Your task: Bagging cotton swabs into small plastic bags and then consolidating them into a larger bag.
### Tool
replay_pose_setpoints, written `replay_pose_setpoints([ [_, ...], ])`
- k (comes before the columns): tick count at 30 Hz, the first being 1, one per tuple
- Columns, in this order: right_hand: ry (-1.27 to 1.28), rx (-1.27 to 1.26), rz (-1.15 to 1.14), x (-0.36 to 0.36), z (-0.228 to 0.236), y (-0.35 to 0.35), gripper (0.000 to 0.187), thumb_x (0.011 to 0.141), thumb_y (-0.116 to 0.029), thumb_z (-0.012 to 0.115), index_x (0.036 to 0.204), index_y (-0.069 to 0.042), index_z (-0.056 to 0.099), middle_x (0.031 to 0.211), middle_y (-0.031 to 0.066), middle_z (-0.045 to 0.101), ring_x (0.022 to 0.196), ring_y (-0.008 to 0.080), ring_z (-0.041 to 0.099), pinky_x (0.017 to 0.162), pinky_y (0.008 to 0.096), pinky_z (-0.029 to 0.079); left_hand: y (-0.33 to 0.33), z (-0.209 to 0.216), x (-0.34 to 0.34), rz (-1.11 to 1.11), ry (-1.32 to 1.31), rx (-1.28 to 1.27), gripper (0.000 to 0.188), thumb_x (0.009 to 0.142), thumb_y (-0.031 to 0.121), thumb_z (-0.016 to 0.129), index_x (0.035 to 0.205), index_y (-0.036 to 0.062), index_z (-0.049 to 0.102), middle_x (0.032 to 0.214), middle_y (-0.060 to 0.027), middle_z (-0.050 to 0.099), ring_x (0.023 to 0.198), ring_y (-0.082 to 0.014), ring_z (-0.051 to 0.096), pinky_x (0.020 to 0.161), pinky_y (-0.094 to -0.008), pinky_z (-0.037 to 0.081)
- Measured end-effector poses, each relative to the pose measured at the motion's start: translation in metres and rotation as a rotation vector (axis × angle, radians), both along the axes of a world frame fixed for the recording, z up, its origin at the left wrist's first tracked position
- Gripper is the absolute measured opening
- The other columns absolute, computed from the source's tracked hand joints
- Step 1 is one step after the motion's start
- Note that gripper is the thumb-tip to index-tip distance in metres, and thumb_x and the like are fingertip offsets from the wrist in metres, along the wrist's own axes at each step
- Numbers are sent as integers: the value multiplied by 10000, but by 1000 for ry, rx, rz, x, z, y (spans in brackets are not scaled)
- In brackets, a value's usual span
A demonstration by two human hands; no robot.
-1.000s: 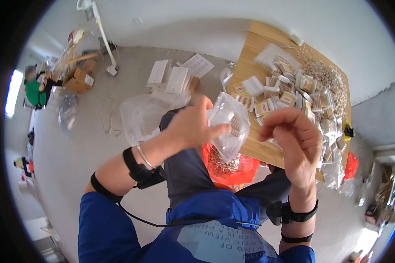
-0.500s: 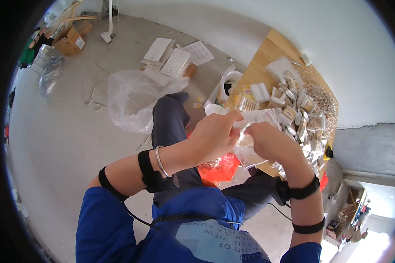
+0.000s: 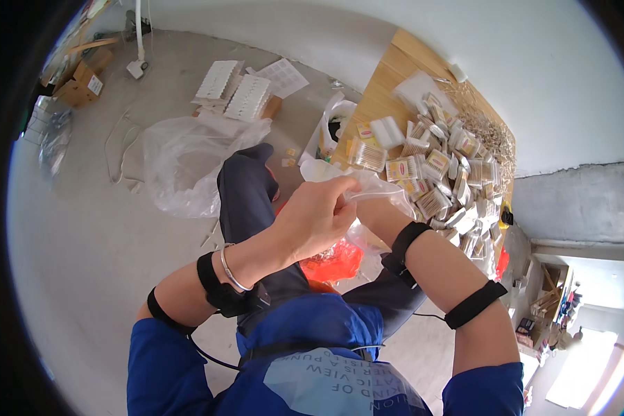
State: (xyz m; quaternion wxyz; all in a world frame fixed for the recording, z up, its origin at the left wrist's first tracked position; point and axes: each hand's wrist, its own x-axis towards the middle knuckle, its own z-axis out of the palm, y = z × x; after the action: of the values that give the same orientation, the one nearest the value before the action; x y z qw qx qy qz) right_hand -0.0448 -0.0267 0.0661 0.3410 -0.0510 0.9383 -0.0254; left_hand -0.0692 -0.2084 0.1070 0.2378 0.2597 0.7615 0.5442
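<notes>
Between my hands, over my lap, is a clear plastic bag (image 3: 381, 188). My left hand (image 3: 320, 216) pinches the bag's edge between thumb and bent fingers. My right hand (image 3: 376, 213) reaches into or behind the bag close to the left one; its fingers are hidden, so I cannot tell what they hold. To the right, on a wooden table, lies a heap of small clear packs of thin sticks (image 3: 437, 165), which look like cotton swabs. Below my hands sits a red plastic bag (image 3: 336, 262) with loose sticks in it.
The wooden table (image 3: 388, 66) carries loose thin sticks (image 3: 489, 125) along its far side. A white bucket (image 3: 338, 111) stands beside it. On the floor lie a large clear plastic bag (image 3: 180, 166), white ridged trays (image 3: 248, 98) and a cardboard box (image 3: 80, 87).
My right hand has moved left and into or behind the bag, close to my left hand. The left hand keeps its pinch on the bag. The whole view has shifted slightly.
</notes>
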Motion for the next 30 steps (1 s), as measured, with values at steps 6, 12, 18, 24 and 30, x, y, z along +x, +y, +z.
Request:
replay_pose_setpoints([
  [6, 25, 27, -21, -4, -17, 0, 244, 673, -129, 638, 877, 5, 638, 818, 197, 645, 813, 330, 644, 683, 401, 509, 6, 0, -6, -2, -16, 36, 282, 835, 88, 594, 1088, -36, 580, 629, -52, 575, 550, -92, 535, 549, -243, 447],
  [12, 61, 54, 9, -14, -27, 6, 260, 660, -165, 667, 865, -8, 644, 810, 187, 648, 806, 322, 647, 683, 393, 510, 19, 17, -17, 25, -42, 157, 290, 834, 98, 593, 1089, -39, 584, 620, -35, 548, 539, -73, 506, 518, -238, 415],
  [18, 109, 70, 24, -29, -40, 3, 279, 647, -202, 696, 853, -20, 649, 802, 177, 650, 800, 314, 649, 683, 385, 512, 27, 17, -29, 3, 20, 162, 288, 850, 112, 583, 1088, -51, 581, 614, -20, 534, 529, -67, 500, 511, -238, 408],
  [24, 175, 95, 66, -37, -49, -1, 301, 634, -239, 725, 840, -32, 655, 794, 167, 652, 794, 305, 652, 682, 377, 513, 26, -77, -43, 252, -287, 347, 291, 889, 91, 549, 1142, -52, 542, 801, -86, 611, 710, -113, 578, 657, -247, 487],
  [30, 211, -39, -23, -33, -64, 15, 470, 657, -341, 706, 937, 13, 572, 897, 200, 627, 833, 322, 638, 703, 397, 504, 37, -166, -11, 238, -12, 32, 338, 825, -18, 572, 1161, -22, 536, 1037, -164, 627, 947, -252, 617, 823, -333, 486],
])
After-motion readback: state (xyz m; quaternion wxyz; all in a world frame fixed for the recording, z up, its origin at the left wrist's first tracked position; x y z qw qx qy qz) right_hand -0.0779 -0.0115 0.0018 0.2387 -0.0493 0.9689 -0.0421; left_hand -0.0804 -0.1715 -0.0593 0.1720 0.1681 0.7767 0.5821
